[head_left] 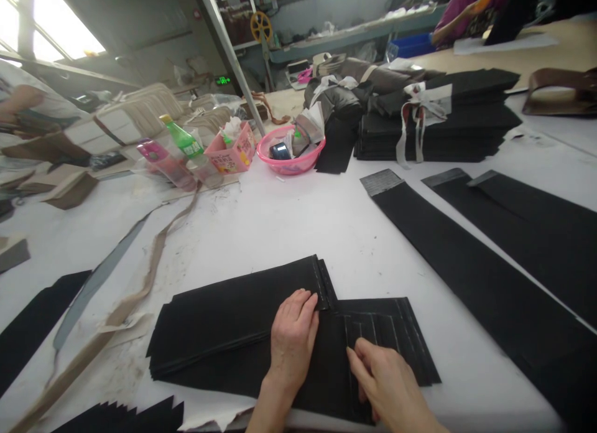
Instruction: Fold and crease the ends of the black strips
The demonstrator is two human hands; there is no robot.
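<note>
A stack of black sheet panels (224,315) lies in front of me on the white table, its right end marked with a thin pale line. My left hand (293,333) rests flat on that end, fingers stretched and holding nothing. Just right of it, more black panels (377,315) are fanned out, their overlapping edges showing as pale lines. Over these my right hand (387,377) has thumb and forefinger pinched at the edge of one black panel. Its lower fingers are partly hidden.
Long black strips (448,240) lie to the right. Behind are a tied black stack (429,131), a pink basin (291,165), a pink box (233,150) and a green bottle (181,137). A brown strip (149,271) runs along the left. Other people work at the far left and far right.
</note>
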